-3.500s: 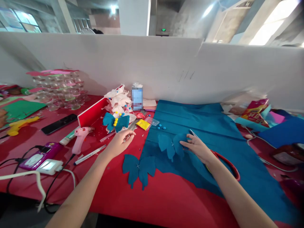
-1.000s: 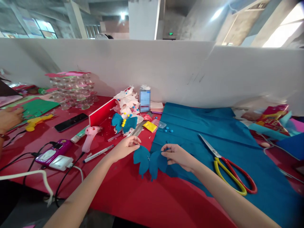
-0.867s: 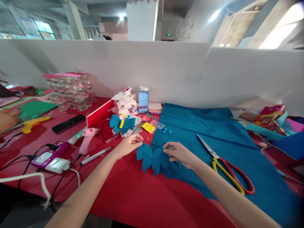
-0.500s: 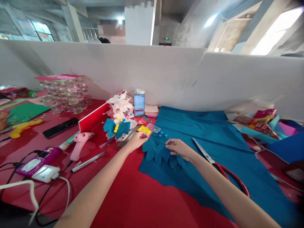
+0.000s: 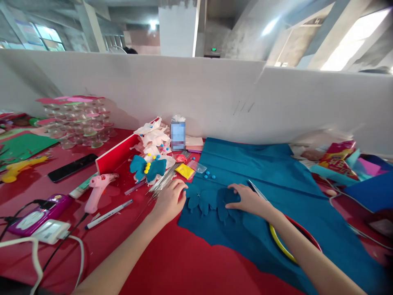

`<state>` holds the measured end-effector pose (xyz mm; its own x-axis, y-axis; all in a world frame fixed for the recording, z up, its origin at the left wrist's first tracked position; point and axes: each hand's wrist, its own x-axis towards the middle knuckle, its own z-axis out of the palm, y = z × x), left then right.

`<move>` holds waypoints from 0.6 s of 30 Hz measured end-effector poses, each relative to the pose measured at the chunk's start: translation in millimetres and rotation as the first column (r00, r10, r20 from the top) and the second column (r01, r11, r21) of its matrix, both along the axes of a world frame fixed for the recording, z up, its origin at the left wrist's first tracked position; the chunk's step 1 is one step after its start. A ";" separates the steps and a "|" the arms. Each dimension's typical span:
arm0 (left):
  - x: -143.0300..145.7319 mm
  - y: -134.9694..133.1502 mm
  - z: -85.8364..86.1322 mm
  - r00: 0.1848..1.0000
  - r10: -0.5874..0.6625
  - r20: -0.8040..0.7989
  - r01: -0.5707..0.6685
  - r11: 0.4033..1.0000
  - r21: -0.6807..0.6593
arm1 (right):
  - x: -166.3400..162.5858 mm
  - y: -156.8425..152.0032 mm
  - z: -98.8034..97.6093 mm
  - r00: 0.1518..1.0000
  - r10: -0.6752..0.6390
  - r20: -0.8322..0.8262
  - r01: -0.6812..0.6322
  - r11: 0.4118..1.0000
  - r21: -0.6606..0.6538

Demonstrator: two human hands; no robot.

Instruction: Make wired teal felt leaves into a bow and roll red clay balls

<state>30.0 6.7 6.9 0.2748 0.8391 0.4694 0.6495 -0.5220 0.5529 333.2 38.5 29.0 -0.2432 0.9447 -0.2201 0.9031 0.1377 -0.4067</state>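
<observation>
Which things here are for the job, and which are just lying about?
By the left hand and right hand, likely for the job:
teal butterfly cutouts
teal sheet
scissors

Apparently just lying about:
black smartphone
red-and-yellow packet
green sheet

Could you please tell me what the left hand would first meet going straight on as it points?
The left hand would probably meet the left teal butterfly cutout first, right beside its fingers, though whether they touch is unclear.
</observation>
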 end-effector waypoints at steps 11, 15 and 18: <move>-14.9 10.1 -12.5 0.965 0.030 0.259 -0.010 0.997 -0.078 | 21.7 6.8 47.1 0.974 0.133 -0.185 -0.192 0.915 -0.356; -3.3 -4.7 -1.7 0.907 -0.018 0.422 0.131 0.962 -0.240 | 21.1 -22.2 70.4 0.940 0.125 -0.317 -0.233 0.915 -0.328; 12.4 -23.9 6.0 0.842 -0.098 0.531 0.348 0.850 -0.395 | 6.9 -52.4 80.8 0.915 0.172 -0.364 -0.250 0.951 -0.180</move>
